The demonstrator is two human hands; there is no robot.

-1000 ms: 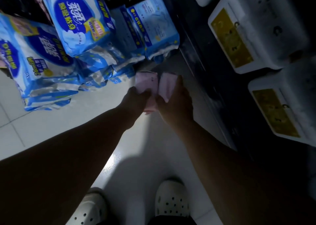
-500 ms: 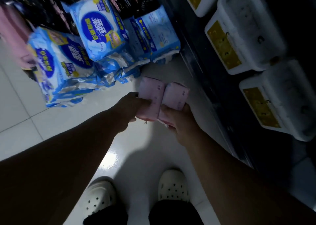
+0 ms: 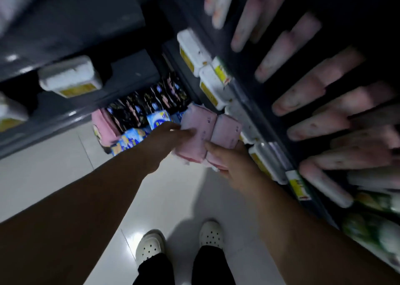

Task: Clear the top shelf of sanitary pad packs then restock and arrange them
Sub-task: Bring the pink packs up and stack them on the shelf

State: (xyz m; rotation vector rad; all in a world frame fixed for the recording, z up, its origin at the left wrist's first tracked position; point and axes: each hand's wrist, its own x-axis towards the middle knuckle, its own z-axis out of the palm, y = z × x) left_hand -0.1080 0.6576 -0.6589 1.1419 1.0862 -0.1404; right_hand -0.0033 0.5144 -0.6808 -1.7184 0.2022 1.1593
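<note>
Head view, and both hands are out front, close together, each clamped on a pack. The left hand [image 3: 167, 140] curls its fingers over the left pink pack [image 3: 194, 135]. The right hand [image 3: 232, 163] cups the right pink pack [image 3: 227, 133] from beneath, thumb up its front. The two packs sit edge to edge, touching, held above the floor just beside the shelf edge [image 3: 255, 105].

This looks like a carry toward restocking. The smart play is to keep the pair squeezed level (soft wrappers slide), then turn them on edge to match the row of pink packs [image 3: 303, 98] already standing on the shelf at right.

Below is a glossy white tiled floor [image 3: 54, 176], with blue packs [image 3: 134, 137] heaped at the foot of the rack. White tubs [image 3: 207, 85] with yellow labels line the lower shelves. The light is dim and the frame is smeared with motion, so print on the wrappers can't be read.
</note>
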